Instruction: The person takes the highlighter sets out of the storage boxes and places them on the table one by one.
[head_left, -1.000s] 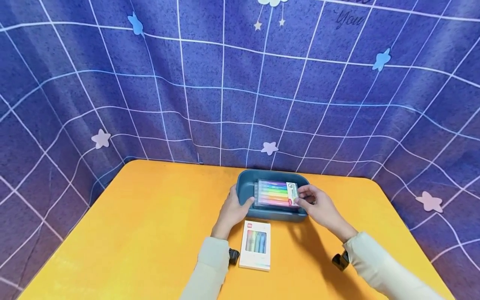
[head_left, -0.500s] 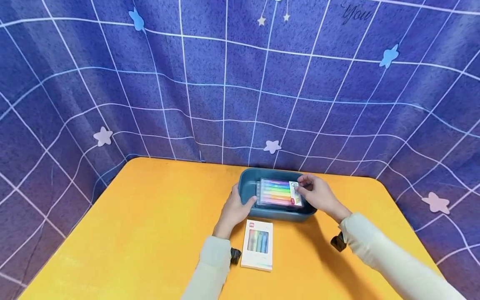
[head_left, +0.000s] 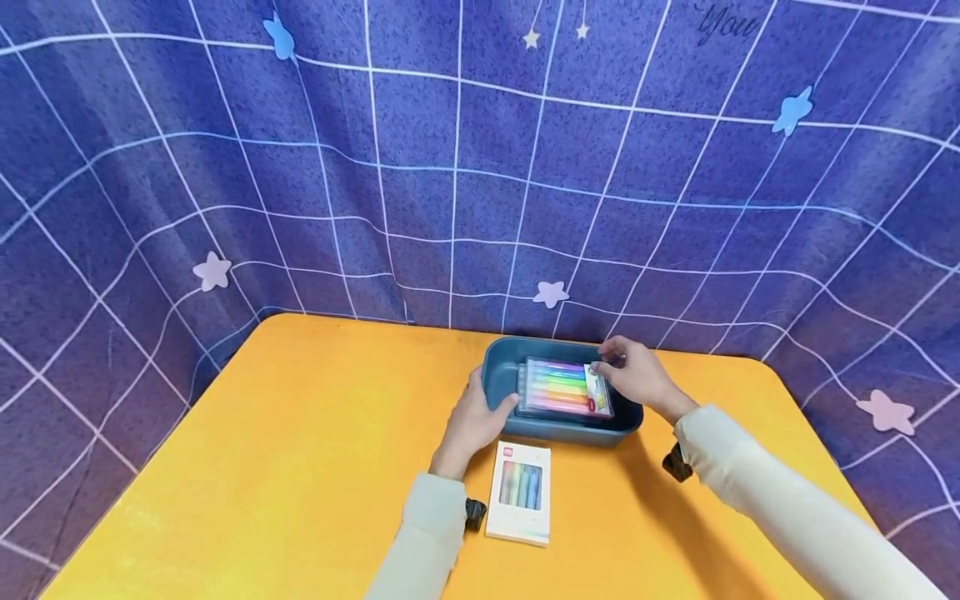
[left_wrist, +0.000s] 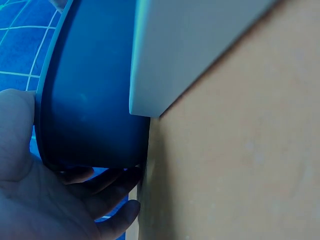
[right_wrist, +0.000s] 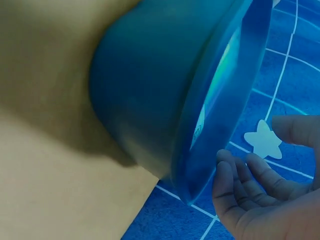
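A dark blue-green plastic bin [head_left: 570, 432] stands near the table's back edge. Inside it lies a clear case of rainbow-coloured pens [head_left: 558, 387], with a white label at its right end and another clear case edge showing beneath. My left hand [head_left: 474, 421] grips the bin's left end, thumb over the rim and fingers round the outside, as the left wrist view also shows. Over the bin's right end is my right hand [head_left: 637, 379]. Its thumb and loosely bent fingers [right_wrist: 265, 182] are apart at the rim, holding nothing.
In front of the bin, a white box [head_left: 519, 493] with a window showing coloured pens lies flat on the yellow table [head_left: 315, 450], beside my left wrist. A blue curtain [head_left: 420, 200] with white lines and stars hangs behind the table.
My right hand has let go of the pen case's labelled end and lifted toward the bin's back right rim. The left hand keeps its hold. The head view has shifted slightly.
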